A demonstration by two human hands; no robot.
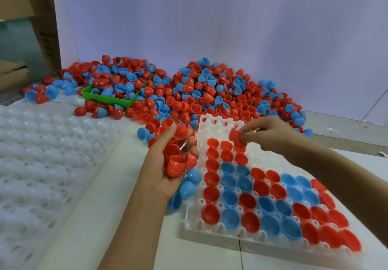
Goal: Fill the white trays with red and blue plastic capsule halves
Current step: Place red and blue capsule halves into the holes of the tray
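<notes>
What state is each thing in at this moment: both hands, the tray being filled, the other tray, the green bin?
left hand: grips a stack of red halves
right hand: pinches one red half above the tray
white tray: near rows filled with red and blue halves, far rows empty
second white tray: empty
green bin: heaped with halves
loose pile: unsorted on the table

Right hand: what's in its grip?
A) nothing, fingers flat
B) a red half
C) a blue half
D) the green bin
B: the right hand pinches a red half in its fingertips above the empty far cells of the tray.
</notes>
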